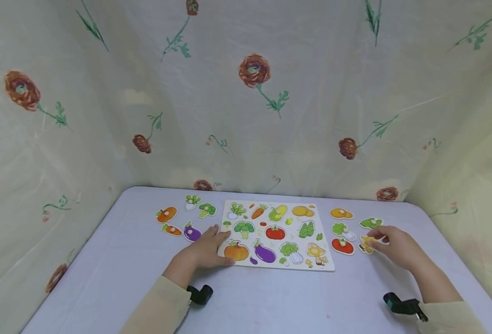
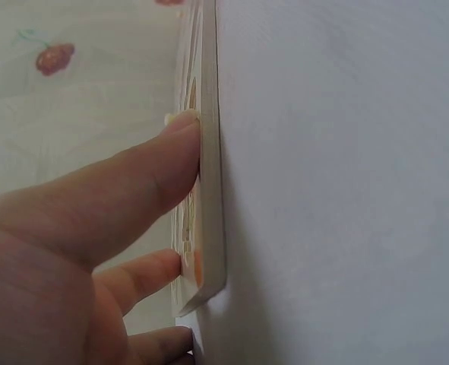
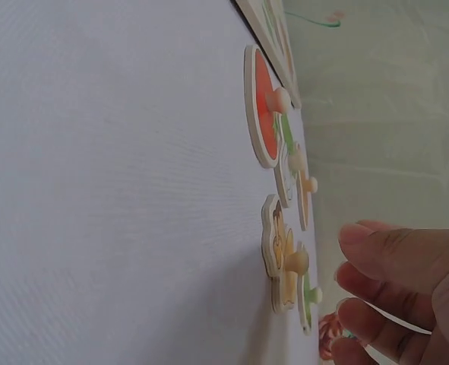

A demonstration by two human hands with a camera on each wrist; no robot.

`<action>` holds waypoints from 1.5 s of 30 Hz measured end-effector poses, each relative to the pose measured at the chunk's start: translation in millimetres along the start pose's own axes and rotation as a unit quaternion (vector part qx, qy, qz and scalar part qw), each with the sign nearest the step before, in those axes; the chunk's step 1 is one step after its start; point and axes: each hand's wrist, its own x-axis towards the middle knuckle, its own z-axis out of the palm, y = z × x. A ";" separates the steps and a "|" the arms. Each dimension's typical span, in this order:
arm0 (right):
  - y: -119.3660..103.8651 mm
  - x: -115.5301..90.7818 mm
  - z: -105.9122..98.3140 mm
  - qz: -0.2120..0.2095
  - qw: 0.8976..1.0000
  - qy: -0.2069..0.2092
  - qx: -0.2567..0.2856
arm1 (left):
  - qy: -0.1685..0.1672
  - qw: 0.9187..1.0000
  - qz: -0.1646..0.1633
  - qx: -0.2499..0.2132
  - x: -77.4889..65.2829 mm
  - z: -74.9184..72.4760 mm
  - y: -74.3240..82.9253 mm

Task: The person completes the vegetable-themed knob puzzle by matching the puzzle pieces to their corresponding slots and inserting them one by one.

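A white puzzle board (image 1: 287, 239) printed with vegetables lies flat on the table. My left hand (image 1: 204, 250) rests on its near left corner, the thumb (image 2: 180, 156) touching the front edge and the other fingers spread along the left side. To the right of the board, my right hand (image 1: 398, 248) hovers over a mushroom piece (image 3: 277, 247) with a round knob. In the right wrist view its loosely bent fingers stand apart from that knob. Close by lie a tomato piece (image 1: 342, 247), a leafy cabbage piece (image 1: 341, 229) and a green piece (image 1: 370, 223).
A potato piece (image 1: 341, 213) lies behind the cabbage piece. Left of the board are pumpkin (image 1: 166, 214), carrot (image 1: 171, 230), eggplant (image 1: 190, 233), broccoli (image 1: 206, 210) and radish (image 1: 192, 201) pieces. A flowered curtain (image 1: 304, 153) hangs behind the white table (image 1: 279, 301).
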 end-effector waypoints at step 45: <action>12.2 11.7 15.3 0.064 0.998 -0.015 0.022 | 0.006 1.000 -0.004 -0.005 -1.3 1.6 1.0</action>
